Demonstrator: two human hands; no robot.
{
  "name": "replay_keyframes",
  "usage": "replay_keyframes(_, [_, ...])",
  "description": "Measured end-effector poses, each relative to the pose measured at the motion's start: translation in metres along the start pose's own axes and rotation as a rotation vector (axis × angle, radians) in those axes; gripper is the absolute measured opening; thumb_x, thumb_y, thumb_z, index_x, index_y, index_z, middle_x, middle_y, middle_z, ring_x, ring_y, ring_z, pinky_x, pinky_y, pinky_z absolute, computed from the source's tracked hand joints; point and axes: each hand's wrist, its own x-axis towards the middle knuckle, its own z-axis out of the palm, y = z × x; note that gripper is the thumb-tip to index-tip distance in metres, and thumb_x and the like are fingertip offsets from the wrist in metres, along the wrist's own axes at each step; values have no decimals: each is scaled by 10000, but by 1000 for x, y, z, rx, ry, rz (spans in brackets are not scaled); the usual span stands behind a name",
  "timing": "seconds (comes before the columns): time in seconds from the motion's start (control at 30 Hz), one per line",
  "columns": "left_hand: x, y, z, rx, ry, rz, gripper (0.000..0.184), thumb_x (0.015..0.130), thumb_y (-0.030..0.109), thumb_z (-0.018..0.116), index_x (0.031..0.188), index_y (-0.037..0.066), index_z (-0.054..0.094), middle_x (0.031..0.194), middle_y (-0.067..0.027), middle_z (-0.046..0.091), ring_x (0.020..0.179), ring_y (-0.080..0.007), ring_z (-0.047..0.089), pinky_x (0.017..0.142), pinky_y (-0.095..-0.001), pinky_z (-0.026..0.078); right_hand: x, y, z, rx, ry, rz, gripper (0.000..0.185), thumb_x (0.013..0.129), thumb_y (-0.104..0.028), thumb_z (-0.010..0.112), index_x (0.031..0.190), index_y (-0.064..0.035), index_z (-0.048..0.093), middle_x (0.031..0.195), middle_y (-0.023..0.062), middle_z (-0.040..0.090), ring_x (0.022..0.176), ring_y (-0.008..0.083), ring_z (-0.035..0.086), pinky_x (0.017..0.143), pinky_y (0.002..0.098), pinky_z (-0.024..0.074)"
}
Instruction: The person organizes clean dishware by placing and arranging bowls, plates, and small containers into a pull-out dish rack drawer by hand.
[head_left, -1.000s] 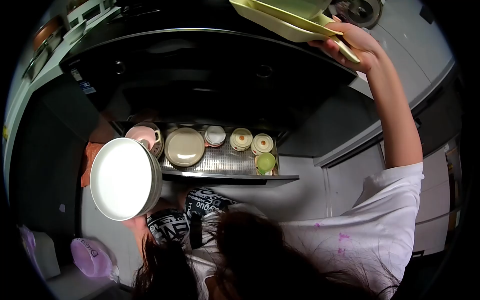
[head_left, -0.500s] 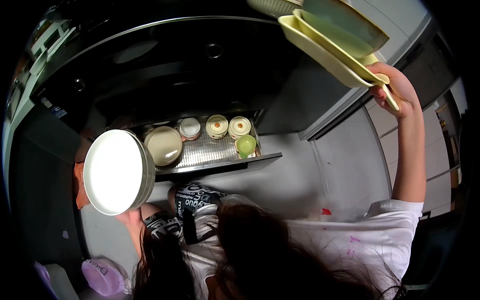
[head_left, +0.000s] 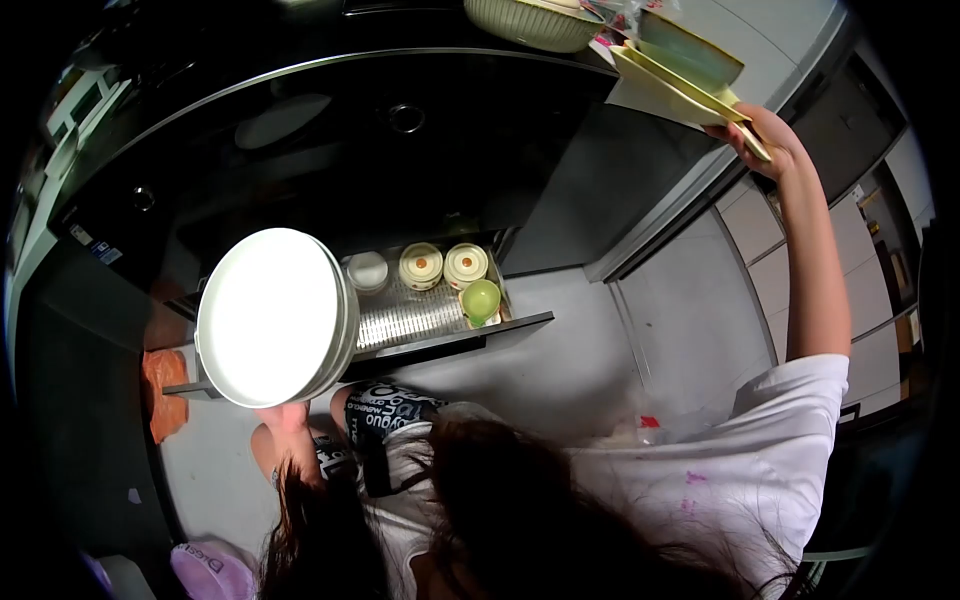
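Observation:
My left hand (head_left: 285,416) is closed under a stack of large white bowls (head_left: 270,318), most of its fingers hidden beneath them. The stack hangs over the left part of a pulled-out drawer (head_left: 450,336) with a ribbed metal floor. At upper right, my right hand (head_left: 762,140) grips yellow dishes with a handle (head_left: 690,92), nested together and tilted. A blue-green dish (head_left: 690,55) with a brown rim sits at their far side. Inside the drawer are a small white bowl (head_left: 368,271), two lidded cream pots (head_left: 421,265) (head_left: 466,265) and a green cup (head_left: 481,300).
A ribbed cream bowl (head_left: 530,25) stands on the dark counter above the drawer. Glossy black cabinet fronts (head_left: 330,150) rise behind it. An orange bag (head_left: 165,395) lies at the left, and a lilac bag (head_left: 212,572) is on the floor lower left.
My left hand has carried the white bowls rightward and slightly up, now covering the beige dish in the drawer. My right hand has moved up and slightly left with the yellow dishes, nearer the counter.

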Motion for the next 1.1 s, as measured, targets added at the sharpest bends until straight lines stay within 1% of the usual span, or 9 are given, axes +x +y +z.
replay_keyframes(0.07, [5,-7,16,9,247,36,518,928,391,385,1318,50,368,1369,-145,358,1247,-312,353,1035,-477,311,18,-1,1,54,-5,32,280,903,-113,415,1104,81,410,919,244,600,545,88,622,456,159,545])
replay_keyframes(0.27, [12,-29,43,77,453,83,509,929,381,380,1297,29,383,1337,-150,395,1199,-315,413,995,-465,369,59,-3,10,189,-74,45,255,924,-91,369,1137,38,421,964,292,563,578,120,642,502,172,566])
replay_keyframes(0.47, [17,-32,26,93,401,53,509,928,379,382,1292,23,386,1328,-152,405,1185,-316,428,981,-461,385,101,-5,12,3,176,-25,217,917,-104,374,1067,7,486,851,191,620,565,147,643,436,201,550])
replay_keyframes(0.7, [13,-20,-8,111,366,68,509,927,377,385,1285,16,389,1318,-154,415,1169,-317,445,964,-458,404,157,10,-21,131,22,-161,287,886,-221,524,1071,-3,507,745,104,640,530,157,635,418,224,546])
replay_keyframes(0.77, [8,-10,-21,120,359,96,509,926,377,386,1284,14,390,1316,-154,419,1164,-317,450,959,-457,409,180,6,-38,162,-95,-104,396,887,-259,530,1138,40,460,912,180,623,675,211,660,529,260,580])
replay_keyframes(0.83, [3,2,-34,137,360,129,509,926,376,386,1282,12,391,1313,-155,422,1159,-317,455,955,-456,415,162,11,-21,495,-39,-54,449,917,-303,461,1152,78,419,1084,269,535,913,321,615,736,364,572])
replay_keyframes(0.93, [-5,21,-52,169,365,188,509,926,375,387,1279,10,393,1308,-156,426,1153,-317,463,947,-454,423,128,50,-1,863,-137,-257,469,933,-364,382,1090,76,419,1187,299,450,1082,402,500,889,454,488])
replay_keyframes(0.97, [-8,25,-50,176,365,198,509,925,375,388,1278,9,393,1307,-156,428,1150,-317,465,945,-454,426,125,69,2,1039,-99,-285,454,936,-366,360,1052,67,429,1212,285,438,1090,399,493,881,450,490])
replay_keyframes(1.1, [-7,39,-33,146,206,242,492,921,361,397,1246,-8,424,1272,-161,463,1110,-321,500,896,-454,466,126,186,48,689,-8,-252,269,913,-254,422,906,1,511,968,165,554,846,260,567,693,340,505])
